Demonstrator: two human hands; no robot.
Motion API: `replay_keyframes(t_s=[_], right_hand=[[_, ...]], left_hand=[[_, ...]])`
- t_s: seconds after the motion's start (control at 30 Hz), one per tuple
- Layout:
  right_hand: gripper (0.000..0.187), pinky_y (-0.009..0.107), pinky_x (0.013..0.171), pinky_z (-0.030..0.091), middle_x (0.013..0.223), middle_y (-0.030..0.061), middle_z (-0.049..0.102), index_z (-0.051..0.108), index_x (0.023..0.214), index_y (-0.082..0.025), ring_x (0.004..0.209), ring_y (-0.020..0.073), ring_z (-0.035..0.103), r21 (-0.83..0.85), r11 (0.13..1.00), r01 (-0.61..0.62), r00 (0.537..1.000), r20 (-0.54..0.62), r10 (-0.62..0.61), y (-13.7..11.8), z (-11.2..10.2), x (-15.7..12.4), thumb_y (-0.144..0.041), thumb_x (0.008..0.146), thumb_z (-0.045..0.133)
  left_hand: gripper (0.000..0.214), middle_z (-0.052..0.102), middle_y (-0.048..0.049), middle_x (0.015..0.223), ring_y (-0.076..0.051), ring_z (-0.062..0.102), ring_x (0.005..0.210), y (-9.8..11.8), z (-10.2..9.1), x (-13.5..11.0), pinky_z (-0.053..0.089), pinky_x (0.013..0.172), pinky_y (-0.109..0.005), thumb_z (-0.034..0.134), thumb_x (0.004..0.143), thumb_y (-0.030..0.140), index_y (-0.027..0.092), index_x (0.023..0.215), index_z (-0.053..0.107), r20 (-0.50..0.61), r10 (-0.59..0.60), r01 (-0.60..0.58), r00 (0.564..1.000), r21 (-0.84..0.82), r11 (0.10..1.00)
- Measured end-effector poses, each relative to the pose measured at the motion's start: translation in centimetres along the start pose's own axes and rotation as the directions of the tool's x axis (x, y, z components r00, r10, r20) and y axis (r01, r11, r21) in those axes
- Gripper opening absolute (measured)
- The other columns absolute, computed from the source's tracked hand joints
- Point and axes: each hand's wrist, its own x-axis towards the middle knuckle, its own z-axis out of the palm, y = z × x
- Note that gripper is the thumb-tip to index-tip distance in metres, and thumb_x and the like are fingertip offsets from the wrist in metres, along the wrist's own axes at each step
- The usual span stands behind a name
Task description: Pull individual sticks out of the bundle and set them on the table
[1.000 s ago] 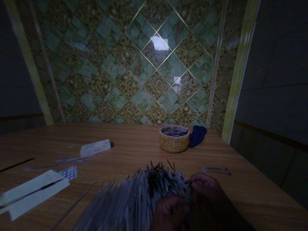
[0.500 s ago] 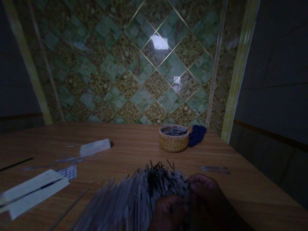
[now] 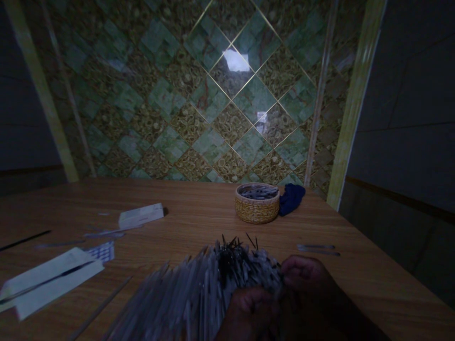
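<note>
A large bundle of thin pale sticks with dark tips [image 3: 199, 289] lies in front of me on the wooden table [image 3: 199, 222]. My left hand [image 3: 247, 312] and my right hand [image 3: 309, 284] are close together at the bundle's near right end, fingers curled on a few of the sticks. The light is dim, so the exact grip is hard to make out. Two loose sticks [image 3: 316, 249] lie on the table just right of my right hand.
A woven basket [image 3: 257, 203] holding more sticks stands at the back, with a dark blue cloth [image 3: 291, 199] beside it. White boxes lie at the left [image 3: 140, 215] [image 3: 46, 282], with loose sticks around them. A tiled wall stands behind the table.
My hands have shifted slightly at the end of the bundle. The view has tipped a little. Nothing else on the table has moved.
</note>
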Motion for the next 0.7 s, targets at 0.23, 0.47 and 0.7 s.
replay_keyframes(t_s=[0.23,0.47,0.7], right_hand=[[0.025,0.02,0.041,0.04,0.055,-0.001,0.06,0.072,0.076,-0.015,0.044,0.0095,0.051,-0.27,0.962,0.053,0.994,0.108,-0.024,-2.1,-1.0,-0.7,-0.04,0.069,0.074],[0.022,0.021,0.043,0.038,0.052,-0.0031,0.056,0.065,0.065,-0.016,0.045,0.0104,0.051,-0.455,0.888,0.071,0.989,0.151,-0.001,-2.2,-1.4,-0.7,-0.036,0.073,0.067],[0.039,0.019,0.04,0.029,0.045,-0.0037,0.049,0.051,0.052,-0.017,0.041,0.0087,0.044,-0.579,0.809,0.101,0.979,0.204,0.024,-2.3,-1.0,-0.8,-0.044,0.08,0.053]], left_hand=[[0.039,0.055,0.0004,0.049,-0.01,0.043,0.046,0.0,-0.2,0.0,0.026,0.046,-0.024,0.065,0.057,0.054,0.015,0.055,0.061,0.046,-0.025,0.024,0.999,0.026,0.999],[0.021,0.048,0.0022,0.052,-0.01,0.04,0.05,0.8,0.0,-0.5,0.025,0.049,-0.024,0.056,0.064,0.034,0.015,0.056,0.058,0.051,0.007,-0.015,0.999,0.168,0.986],[0.017,0.036,0.0046,0.053,-0.009,0.033,0.052,0.6,0.0,-0.5,0.021,0.049,-0.025,0.052,0.062,0.03,0.018,0.053,0.045,0.121,0.021,-0.046,0.992,0.206,0.977]])
